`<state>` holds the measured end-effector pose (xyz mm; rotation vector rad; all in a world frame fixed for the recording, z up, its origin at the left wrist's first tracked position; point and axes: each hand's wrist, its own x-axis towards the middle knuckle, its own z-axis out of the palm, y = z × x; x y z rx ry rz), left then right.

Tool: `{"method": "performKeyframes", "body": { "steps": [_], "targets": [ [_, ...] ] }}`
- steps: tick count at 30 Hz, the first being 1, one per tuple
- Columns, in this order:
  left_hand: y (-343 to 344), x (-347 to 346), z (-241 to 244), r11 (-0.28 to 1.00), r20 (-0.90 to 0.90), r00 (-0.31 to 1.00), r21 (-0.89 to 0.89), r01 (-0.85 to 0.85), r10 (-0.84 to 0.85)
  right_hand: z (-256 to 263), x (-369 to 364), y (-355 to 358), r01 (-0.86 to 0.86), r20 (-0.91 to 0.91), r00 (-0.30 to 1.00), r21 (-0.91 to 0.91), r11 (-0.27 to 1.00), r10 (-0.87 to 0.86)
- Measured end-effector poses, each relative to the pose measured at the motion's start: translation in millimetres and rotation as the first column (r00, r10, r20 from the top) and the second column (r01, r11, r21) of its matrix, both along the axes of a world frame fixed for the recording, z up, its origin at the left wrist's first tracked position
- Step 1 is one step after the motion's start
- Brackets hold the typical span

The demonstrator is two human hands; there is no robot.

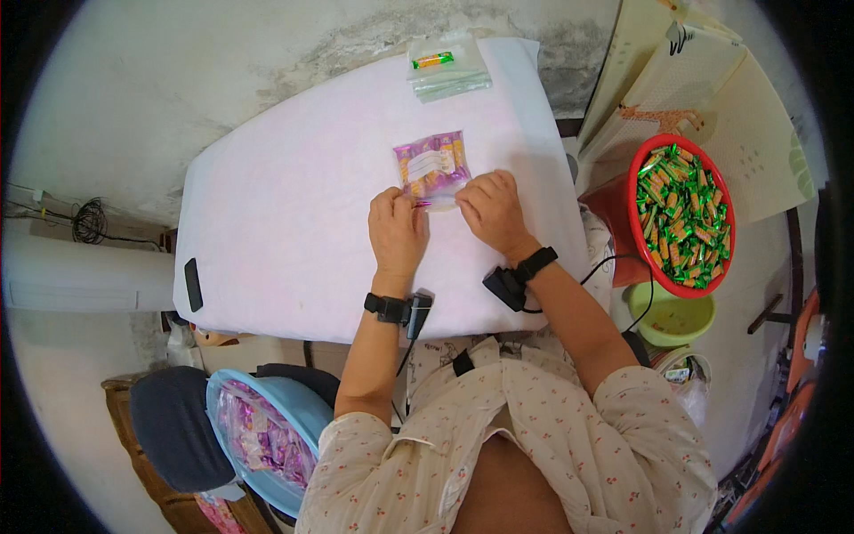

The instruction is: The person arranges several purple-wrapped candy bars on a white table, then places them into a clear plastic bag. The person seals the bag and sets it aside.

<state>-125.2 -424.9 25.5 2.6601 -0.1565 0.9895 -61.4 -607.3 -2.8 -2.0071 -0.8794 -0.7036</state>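
Observation:
A clear plastic bag (434,163) of purple-and-orange wrapped snacks lies on the white-covered table (300,200), with a white label on its face. My left hand (398,223) pinches the near left corner of this bag. At the near right corner, my right hand (490,207) grips the bag's edge between thumb and curled fingers. The bag's near edge stretches between both hands. Farther back on the table sits a stack of clear plastic bags (450,83), with one green-wrapped snack (432,61) on top.
To the right stands a red bucket (634,220) full of green-wrapped snacks, above a light green basin (674,317). A blue basin (267,387) of bagged purple snacks rests at lower left beside a dark chair back (170,427). A black phone-like object (193,285) lies at the table's left edge.

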Motion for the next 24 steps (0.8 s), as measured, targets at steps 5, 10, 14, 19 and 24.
{"method": "performKeyframes", "body": {
  "steps": [5,10,14,19,24],
  "targets": [
    [-0.2,8.8,6.7,0.983,-0.104,0.994,-0.174,-0.063,0.045,0.7,-0.5,-0.1,0.004,-0.012,1.0,-0.012,1.0,-0.004],
    [2.8,16.6,8.3,0.969,-0.237,0.968,-0.209,-0.129,0.078,0.5,-0.3,0.8,0.009,-0.035,0.999,-0.038,0.999,-0.01],
    [5.8,21.4,3.0,0.968,-0.258,0.963,-0.209,-0.137,0.081,-0.9,-0.7,0.4,0.014,-0.055,0.998,-0.05,0.999,-0.016],
    [7.1,24.0,3.0,0.973,-0.315,0.944,-0.172,-0.155,0.095,-1.8,-0.4,0.1,0.021,-0.071,0.997,-0.052,0.998,-0.025],
    [5.7,20.2,10.8,0.981,-0.28,0.959,-0.172,-0.093,0.042,8.5,-0.8,5.8,0.058,-0.108,0.992,-0.048,0.997,-0.063]
  ]
}}
